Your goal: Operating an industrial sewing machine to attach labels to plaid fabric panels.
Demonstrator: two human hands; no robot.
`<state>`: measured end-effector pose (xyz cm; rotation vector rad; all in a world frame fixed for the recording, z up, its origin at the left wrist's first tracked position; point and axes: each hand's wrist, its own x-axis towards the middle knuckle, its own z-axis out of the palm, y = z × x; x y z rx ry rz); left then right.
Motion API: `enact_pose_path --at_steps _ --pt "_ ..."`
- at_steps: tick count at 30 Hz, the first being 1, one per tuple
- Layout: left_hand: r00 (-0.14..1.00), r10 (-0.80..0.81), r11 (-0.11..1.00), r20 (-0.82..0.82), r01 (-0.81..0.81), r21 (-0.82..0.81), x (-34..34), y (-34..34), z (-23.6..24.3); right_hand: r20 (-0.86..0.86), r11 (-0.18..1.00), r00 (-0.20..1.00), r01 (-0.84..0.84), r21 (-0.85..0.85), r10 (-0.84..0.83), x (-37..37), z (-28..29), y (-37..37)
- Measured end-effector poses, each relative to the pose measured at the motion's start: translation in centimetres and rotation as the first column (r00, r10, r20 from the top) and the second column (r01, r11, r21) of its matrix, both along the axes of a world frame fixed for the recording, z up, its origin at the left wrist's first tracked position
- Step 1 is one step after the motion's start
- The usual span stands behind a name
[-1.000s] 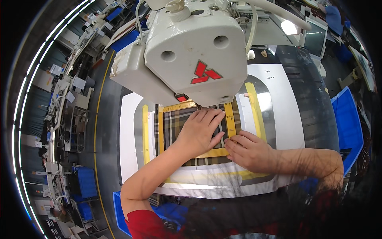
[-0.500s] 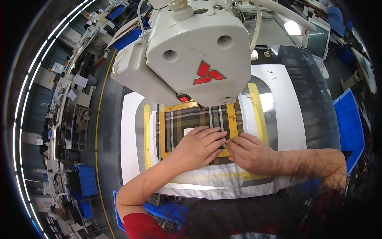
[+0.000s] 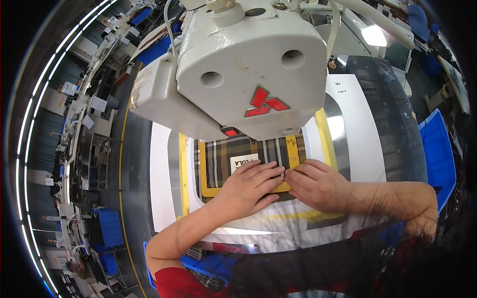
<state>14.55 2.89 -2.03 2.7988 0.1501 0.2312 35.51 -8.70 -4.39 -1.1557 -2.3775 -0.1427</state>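
Observation:
A plaid fabric piece (image 3: 223,161) in brown, black and white lies under the sewing machine head (image 3: 248,64). Around it sits a yellow rectangular frame (image 3: 203,171), its far side hidden by the machine. My left hand (image 3: 251,186) rests flat on the fabric and the frame's near edge, fingers stretched out. Beside its fingertips is a white printed label (image 3: 243,161), partly covered by that hand. My right hand (image 3: 318,187) lies at the frame's near right corner, fingers bent and pressed together. Whatever is between them is hidden. The fingertips of both hands almost meet.
A white sheet (image 3: 365,139) with a cut-out surrounds the work, with yellow strips (image 3: 325,134) at the sides. The machine head overhangs closely in front of my hands. A blue bin (image 3: 437,154) stands at the right. Workbenches (image 3: 99,124) line the left beyond a yellow floor line.
The machine head looks larger and covers the frame's far edge. My left hand has shifted slightly nearer and more of the label shows. My right hand stays at the frame corner.

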Motion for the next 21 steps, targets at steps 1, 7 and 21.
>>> enact_pose_path --at_steps 1,7,21 --pt "1.000 0.008 1.000 -0.001 -0.008 -0.008 -0.1 -0.1 0.0 -0.006 1.000 1.000 0.009 0.005 -0.009 0.0 0.0 0.0" --pt "1.000 0.012 1.000 0.016 -0.012 -0.004 0.0 0.2 -0.5 -0.081 0.999 0.996 0.044 -0.010 -0.045 0.0 -0.4 0.4" --pt "0.990 0.138 0.983 0.009 -0.138 0.119 1.3 3.1 -2.2 -0.245 0.967 0.936 0.252 -0.040 -0.254 2.0 -1.9 4.5"
